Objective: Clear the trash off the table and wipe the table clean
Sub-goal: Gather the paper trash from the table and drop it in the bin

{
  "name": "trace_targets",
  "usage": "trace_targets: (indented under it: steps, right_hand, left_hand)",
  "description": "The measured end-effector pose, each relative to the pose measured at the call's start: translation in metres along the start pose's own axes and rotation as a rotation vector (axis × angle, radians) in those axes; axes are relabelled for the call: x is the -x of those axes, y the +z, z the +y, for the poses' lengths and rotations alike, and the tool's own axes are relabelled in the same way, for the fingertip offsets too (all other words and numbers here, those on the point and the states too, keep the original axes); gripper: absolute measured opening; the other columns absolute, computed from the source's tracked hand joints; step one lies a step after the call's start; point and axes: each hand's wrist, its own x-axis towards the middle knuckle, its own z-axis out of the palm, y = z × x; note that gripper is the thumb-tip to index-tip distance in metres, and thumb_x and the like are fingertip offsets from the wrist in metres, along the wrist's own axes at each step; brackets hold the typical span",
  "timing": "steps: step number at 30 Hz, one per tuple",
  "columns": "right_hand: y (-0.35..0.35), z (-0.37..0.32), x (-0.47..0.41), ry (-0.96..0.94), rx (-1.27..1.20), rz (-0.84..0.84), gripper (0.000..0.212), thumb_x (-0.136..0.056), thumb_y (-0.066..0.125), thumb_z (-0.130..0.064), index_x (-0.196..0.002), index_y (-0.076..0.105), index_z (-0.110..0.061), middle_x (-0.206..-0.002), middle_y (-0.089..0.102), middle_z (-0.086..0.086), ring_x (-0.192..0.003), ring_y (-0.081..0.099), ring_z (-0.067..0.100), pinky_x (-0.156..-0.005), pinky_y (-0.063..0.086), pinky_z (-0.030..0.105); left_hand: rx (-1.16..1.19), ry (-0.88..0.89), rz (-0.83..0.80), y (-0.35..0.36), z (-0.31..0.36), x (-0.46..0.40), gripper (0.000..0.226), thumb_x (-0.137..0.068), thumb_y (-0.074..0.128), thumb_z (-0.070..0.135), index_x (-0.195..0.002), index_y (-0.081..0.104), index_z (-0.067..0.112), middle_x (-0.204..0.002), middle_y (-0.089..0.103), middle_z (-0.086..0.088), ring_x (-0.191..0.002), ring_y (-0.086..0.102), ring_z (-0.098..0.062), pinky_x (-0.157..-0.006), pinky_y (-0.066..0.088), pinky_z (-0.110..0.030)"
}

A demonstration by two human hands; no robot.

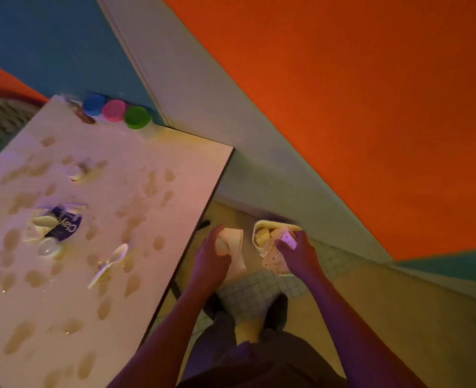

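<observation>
Trash bin [255,233] takes dotted paper [273,259] gripped by right hand [298,253]; left hand [213,256] fingers clutch crumpled paper [235,242].

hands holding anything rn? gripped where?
Left hand grips a pale cloth or paper by its near edge. Right hand pinches a small pink dotted scrap over the bin.

The white table [152,175] is blotched with brown smears. A crumpled purple wrapper [63,224] lies on it; a white spoon [109,264] lies near it, and three coloured-lidded tubs [116,110] stand well apart at the far edge.
</observation>
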Motion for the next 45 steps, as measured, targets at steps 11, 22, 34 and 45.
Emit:
trace_targets:
  steps: [11,22,34,45]
  right_hand:
    - [-0.037,0.095,0.002,0.273,-0.142,0.095,0.053,-0.090,0.069,-0.038,-0.129,0.046,-0.011,-0.126,0.061,0.019,-0.113,0.060,0.038,-0.083,0.046,0.039]
    - [-0.012,0.127,-0.032,0.366,-0.124,0.119,0.053,-0.092,0.066,-0.039,-0.131,0.045,-0.010,-0.129,0.060,0.018,-0.116,0.058,0.039,-0.088,0.045,0.040]
    - [0.043,0.162,-0.131,0.365,-0.132,0.088,0.051,-0.093,0.064,-0.040,-0.131,0.045,-0.012,-0.126,0.060,0.014,-0.109,0.061,0.034,-0.077,0.043,0.034]
    - [0.107,0.220,-0.277,0.129,-0.021,0.185,0.049,-0.092,0.062,-0.046,-0.126,0.046,-0.014,-0.121,0.064,0.013,-0.111,0.060,0.035,-0.084,0.047,0.039]
  left_hand:
    - [-0.137,0.069,-0.211,0.088,0.018,0.000,0.072,-0.083,0.062,-0.002,-0.143,0.044,0.033,-0.131,0.058,0.001,-0.111,0.058,-0.014,-0.074,0.049,-0.019]
    - [-0.260,0.116,-0.331,0.143,-0.014,-0.057,0.072,-0.084,0.061,-0.003,-0.143,0.043,0.034,-0.132,0.056,-0.004,-0.120,0.056,-0.022,-0.081,0.046,-0.027]
    - [-0.363,0.146,-0.283,0.199,-0.066,-0.154,0.070,-0.086,0.059,0.005,-0.145,0.037,0.037,-0.130,0.052,-0.007,-0.118,0.054,-0.026,-0.084,0.053,-0.037]
    - [-0.394,0.258,-0.194,0.299,-0.139,-0.262,0.074,-0.087,0.063,0.007,-0.145,0.032,0.040,-0.134,0.048,-0.006,-0.124,0.048,-0.029,-0.088,0.054,-0.050]
